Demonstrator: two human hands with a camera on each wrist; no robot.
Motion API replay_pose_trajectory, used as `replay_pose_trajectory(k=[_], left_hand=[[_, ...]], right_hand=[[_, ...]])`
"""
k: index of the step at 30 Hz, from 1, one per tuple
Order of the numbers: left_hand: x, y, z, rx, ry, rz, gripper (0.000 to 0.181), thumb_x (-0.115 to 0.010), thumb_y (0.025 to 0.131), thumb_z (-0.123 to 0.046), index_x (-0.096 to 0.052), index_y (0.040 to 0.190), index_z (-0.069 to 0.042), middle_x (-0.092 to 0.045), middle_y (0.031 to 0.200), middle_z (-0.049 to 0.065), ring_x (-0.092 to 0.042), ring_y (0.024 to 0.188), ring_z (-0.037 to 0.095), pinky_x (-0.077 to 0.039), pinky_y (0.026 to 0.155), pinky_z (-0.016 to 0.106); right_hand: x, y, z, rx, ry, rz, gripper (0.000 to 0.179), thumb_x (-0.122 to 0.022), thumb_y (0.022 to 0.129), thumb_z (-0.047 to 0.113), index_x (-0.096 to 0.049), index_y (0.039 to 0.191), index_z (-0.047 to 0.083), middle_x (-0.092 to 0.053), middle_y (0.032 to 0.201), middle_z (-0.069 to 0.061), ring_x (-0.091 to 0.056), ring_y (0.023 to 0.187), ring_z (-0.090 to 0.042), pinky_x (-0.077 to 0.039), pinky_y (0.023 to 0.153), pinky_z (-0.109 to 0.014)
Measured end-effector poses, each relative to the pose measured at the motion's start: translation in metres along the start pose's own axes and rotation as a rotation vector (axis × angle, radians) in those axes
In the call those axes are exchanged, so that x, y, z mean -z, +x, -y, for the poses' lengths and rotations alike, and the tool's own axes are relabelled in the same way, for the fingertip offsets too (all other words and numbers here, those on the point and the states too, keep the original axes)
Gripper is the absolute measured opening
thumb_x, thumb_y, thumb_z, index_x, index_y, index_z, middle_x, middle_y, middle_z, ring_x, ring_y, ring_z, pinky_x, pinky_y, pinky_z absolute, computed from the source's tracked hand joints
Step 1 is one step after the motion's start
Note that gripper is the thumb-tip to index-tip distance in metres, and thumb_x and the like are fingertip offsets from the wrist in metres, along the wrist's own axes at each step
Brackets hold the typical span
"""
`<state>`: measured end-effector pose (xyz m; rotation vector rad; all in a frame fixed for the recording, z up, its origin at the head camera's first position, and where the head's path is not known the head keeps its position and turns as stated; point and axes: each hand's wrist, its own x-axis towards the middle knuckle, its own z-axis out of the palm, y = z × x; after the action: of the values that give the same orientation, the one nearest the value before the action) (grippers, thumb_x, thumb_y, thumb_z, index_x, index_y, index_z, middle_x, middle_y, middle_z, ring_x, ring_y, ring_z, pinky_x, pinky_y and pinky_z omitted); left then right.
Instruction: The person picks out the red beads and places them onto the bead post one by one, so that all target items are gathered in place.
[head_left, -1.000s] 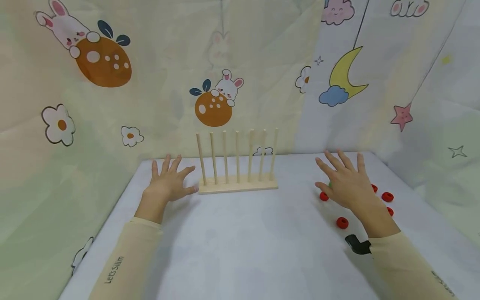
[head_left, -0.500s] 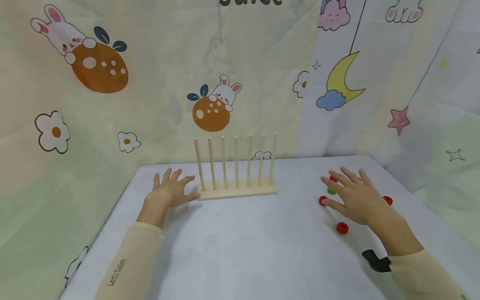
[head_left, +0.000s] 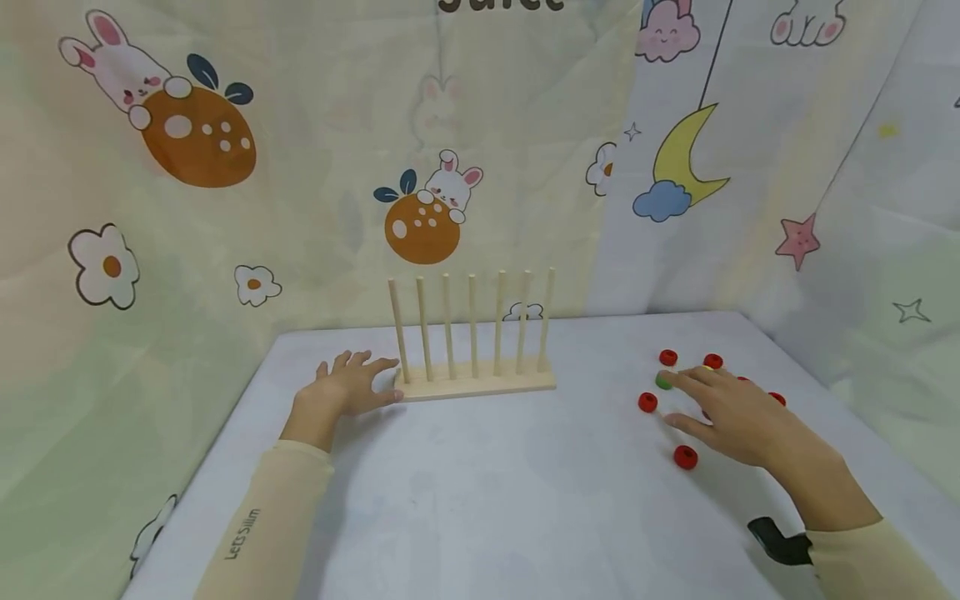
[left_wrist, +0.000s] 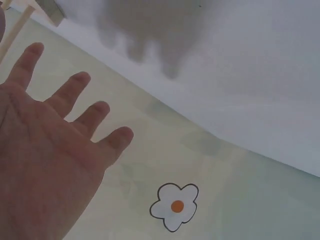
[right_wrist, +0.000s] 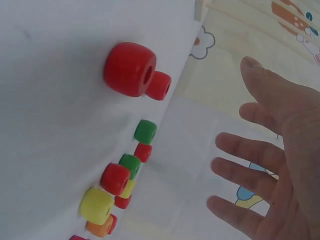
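Observation:
My left hand [head_left: 341, 396] reaches to the left end of a wooden rack [head_left: 480, 385] with several upright pegs. Its thumb tip is at the end of the base; I cannot tell whether it touches. In the left wrist view its fingers [left_wrist: 67, 95] are spread. My right hand [head_left: 750, 425] hovers over scattered beads, fingers extended and nothing held. A red bead [head_left: 686, 457] lies nearest me, another red bead [head_left: 647, 402] and a green bead [head_left: 663, 381] near the fingertips. The right wrist view adds a yellow bead [right_wrist: 96, 206] and an orange bead [right_wrist: 99, 229]; the hand partly hides beads in the head view.
A white table [head_left: 480, 492] carries the rack at its back and the beads at its right. Cloth with cartoon prints [head_left: 510, 167] hangs behind and along both sides. A dark curved piece [head_left: 780, 546] sticks out by the right sleeve.
My right hand has drawn back toward me and to the right, lowering over the beads and uncovering some. The left hand has shifted slightly right, its fingers bending toward the rack. The view tilted up slightly.

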<state>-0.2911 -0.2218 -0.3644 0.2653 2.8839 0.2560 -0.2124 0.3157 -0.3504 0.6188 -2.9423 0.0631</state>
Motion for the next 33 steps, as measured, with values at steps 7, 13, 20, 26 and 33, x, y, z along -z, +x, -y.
replay_pose_trajectory(k=[7,13,20,26,33], left_hand=[[-0.008,0.006,0.003,-0.021,-0.014,-0.009,0.075,-0.056,0.098,-0.06,-0.035,0.159,-0.021,-0.028,0.162,0.031,-0.018,0.147,0.062,-0.019,0.115,0.076],[-0.002,0.01,0.0,-0.004,-0.069,0.029,0.076,-0.056,0.098,-0.061,-0.034,0.158,-0.021,-0.029,0.162,0.029,-0.011,0.147,0.065,-0.018,0.112,0.081],[0.003,0.02,-0.003,-0.051,-0.038,0.048,0.074,-0.053,0.099,-0.062,-0.038,0.157,-0.018,-0.038,0.158,0.028,-0.028,0.144,0.059,-0.03,0.108,0.079],[0.002,0.028,0.0,-0.058,-0.031,0.092,0.072,-0.053,0.099,-0.061,-0.041,0.155,-0.018,-0.043,0.15,0.031,-0.038,0.138,0.058,-0.038,0.104,0.075],[-0.002,0.031,-0.001,-0.076,-0.081,0.117,0.069,-0.056,0.1,-0.056,-0.042,0.152,-0.013,-0.042,0.154,0.029,-0.041,0.14,0.052,-0.037,0.109,0.071]], right_hand=[[-0.01,-0.011,-0.003,-0.093,0.054,0.122,0.07,-0.073,0.092,0.05,-0.053,0.148,0.014,-0.054,0.143,-0.029,-0.057,0.123,-0.051,-0.057,0.08,-0.064],[-0.015,-0.016,-0.003,-0.08,0.053,0.104,0.065,-0.077,0.089,0.046,-0.061,0.139,0.008,-0.058,0.134,-0.024,-0.063,0.113,-0.044,-0.061,0.076,-0.058],[-0.013,-0.019,-0.006,-0.075,0.106,0.146,0.063,-0.078,0.088,0.044,-0.062,0.137,0.007,-0.057,0.133,-0.021,-0.062,0.113,-0.042,-0.06,0.081,-0.058],[-0.018,-0.023,-0.009,-0.093,0.263,0.232,0.065,-0.078,0.088,0.047,-0.061,0.137,0.007,-0.057,0.138,-0.023,-0.068,0.102,-0.029,-0.061,0.08,-0.049],[-0.024,-0.022,-0.004,-0.101,0.297,0.267,0.057,-0.081,0.087,0.042,-0.065,0.131,0.01,-0.064,0.129,-0.013,-0.066,0.102,-0.025,-0.061,0.08,-0.044]])
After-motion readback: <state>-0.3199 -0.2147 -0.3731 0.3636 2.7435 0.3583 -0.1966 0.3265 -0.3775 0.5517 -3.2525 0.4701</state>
